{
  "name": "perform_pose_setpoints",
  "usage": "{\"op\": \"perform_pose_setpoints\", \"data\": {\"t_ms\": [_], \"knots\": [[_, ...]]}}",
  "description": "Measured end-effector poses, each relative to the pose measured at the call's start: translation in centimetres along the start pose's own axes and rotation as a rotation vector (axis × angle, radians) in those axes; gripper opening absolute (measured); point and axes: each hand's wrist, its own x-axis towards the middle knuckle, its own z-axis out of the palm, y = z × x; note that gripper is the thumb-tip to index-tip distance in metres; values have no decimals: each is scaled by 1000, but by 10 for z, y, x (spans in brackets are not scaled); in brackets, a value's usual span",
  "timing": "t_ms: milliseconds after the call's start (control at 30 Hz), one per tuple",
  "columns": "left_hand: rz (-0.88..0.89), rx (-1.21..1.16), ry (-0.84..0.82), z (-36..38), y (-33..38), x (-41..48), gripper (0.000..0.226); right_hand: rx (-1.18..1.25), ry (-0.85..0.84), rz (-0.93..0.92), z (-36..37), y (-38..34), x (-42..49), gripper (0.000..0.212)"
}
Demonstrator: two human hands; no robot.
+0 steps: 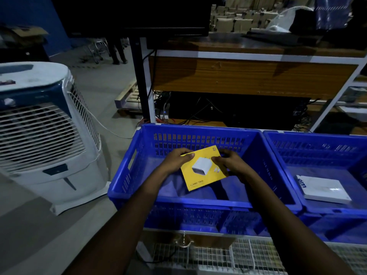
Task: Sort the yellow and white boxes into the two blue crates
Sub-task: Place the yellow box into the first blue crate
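Note:
A yellow box (pixel 200 176) with a white charger pictured on its face is held inside the left blue crate (pixel 178 201), tilted, above the crate floor. My left hand (pixel 178 159) grips its upper left edge, thumb on the top face. My right hand (pixel 231 164) grips its right edge. The right blue crate (pixel 282 147) stands beside the first, and a white box (pixel 323 188) lies flat on its floor.
A white and blue air cooler (pixel 45 135) stands on the floor to the left. Behind the crates is a wooden desk (pixel 248 76) with cables underneath. A wire mesh shelf (pixel 218 255) lies below the crates. A wooden pallet (pixel 129 98) sits on the floor.

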Motion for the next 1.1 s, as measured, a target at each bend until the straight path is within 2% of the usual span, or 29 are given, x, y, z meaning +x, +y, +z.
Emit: {"op": "perform_pose_setpoints", "data": {"t_ms": [67,167,333,467,533,633,700,800,900,967,1100], "knots": [[-15,39,41,-5,-1,4,30,-34,-42,-11,-2,-3,1,27],[21,233,112,-13,0,12,39,-125,-65,-6,-2,-7,8,20],[89,464,180,-21,-2,25,44,-340,-9,22,16,-17,41,30],[137,558,232,-25,-9,34,33,-367,21,30,35,-15,70,43],[161,605,267,-28,-14,38,21,-375,54,14,42,-10,82,46],[167,673,280,-26,-18,41,16,-390,120,6,49,0,93,48],[126,693,232,-22,-19,41,12,-396,146,17,52,9,100,52],[38,772,1,-15,-24,44,21,-342,176,32,50,25,112,49],[-70,830,-217,-10,-36,47,46,-208,227,29,49,31,117,23],[-74,857,-275,-9,-38,47,52,-82,194,88,48,33,118,1],[-56,867,-298,-9,-39,49,59,8,133,216,45,56,137,11]]}}
